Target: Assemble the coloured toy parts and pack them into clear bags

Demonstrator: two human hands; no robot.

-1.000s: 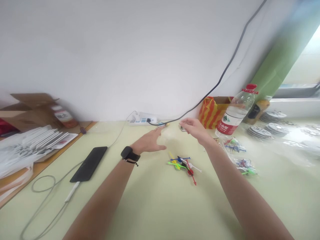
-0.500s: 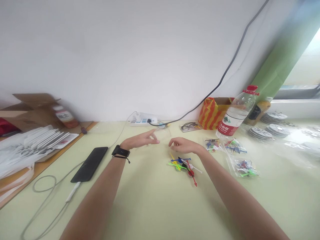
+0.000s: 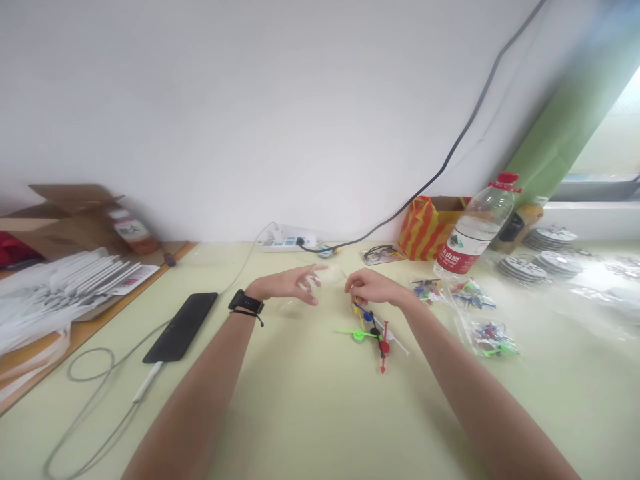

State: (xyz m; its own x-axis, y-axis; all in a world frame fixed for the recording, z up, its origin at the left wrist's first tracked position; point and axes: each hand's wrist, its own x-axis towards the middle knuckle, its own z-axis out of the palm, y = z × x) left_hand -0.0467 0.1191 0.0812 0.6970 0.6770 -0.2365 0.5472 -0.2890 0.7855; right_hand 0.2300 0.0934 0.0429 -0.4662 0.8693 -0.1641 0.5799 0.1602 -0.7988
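Several colourful plastic clock hands lie in a loose pile on the table: a green one, a red one, a black one, a blue one and a white one. At the pile's far side, my right hand pinches the end of a yellow clock hand. My left hand, with a black watch at its wrist, is open, thumb and fingers apart. Thin clear plastic shows faintly between the two hands; whether the left touches it is unclear.
Bagged clock hands and a large water bottle are on the right, with stacked discs beyond. A phone on a charging cable lies left. A power strip sits by the wall.
My right hand has come down onto the pile and closed on the yellow clock hand; the green and red ones have turned. My left thumb and fingers have spread wider.
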